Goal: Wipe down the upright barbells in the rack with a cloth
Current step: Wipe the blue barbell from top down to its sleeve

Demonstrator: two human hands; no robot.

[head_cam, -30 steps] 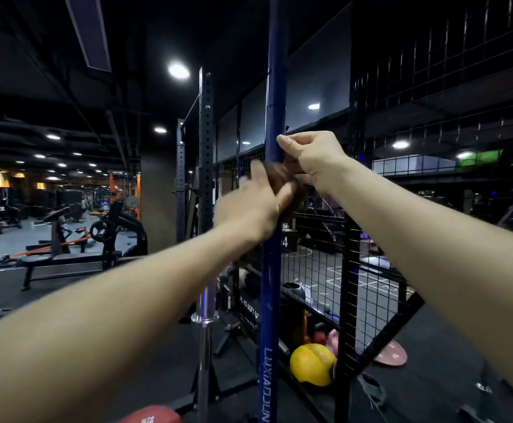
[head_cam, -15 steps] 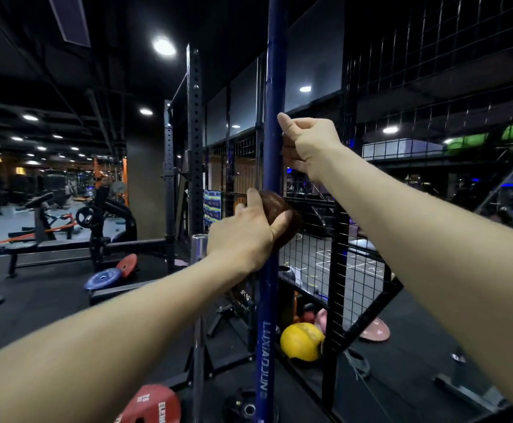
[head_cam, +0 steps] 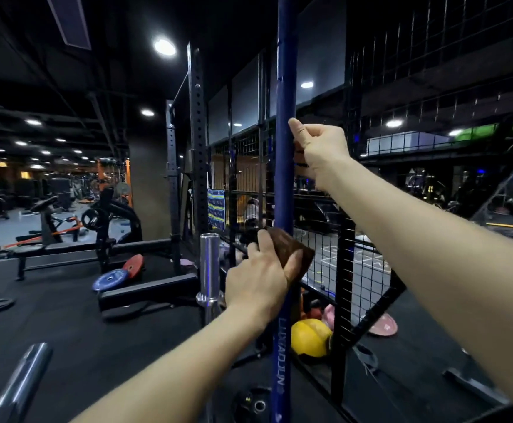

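left hand (head_cam: 260,282) clamps brown cloth (head_cam: 290,250) round blue barbell (head_cam: 284,184) | right hand (head_cam: 321,149) grips it higher | risk: bar tips if the top hold slackens

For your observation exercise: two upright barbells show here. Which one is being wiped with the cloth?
The blue barbell: the left hand holds the brown cloth around it, and the right hand steadies it. The chrome barbell stands untouched.

Matt blue barbell (head_cam: 283,178), brown cloth (head_cam: 292,250), glossy chrome bar (head_cam: 209,270)

Blue barbell (head_cam: 283,178) shaft: vertical lettering, apparently "LUXIAOJUN".
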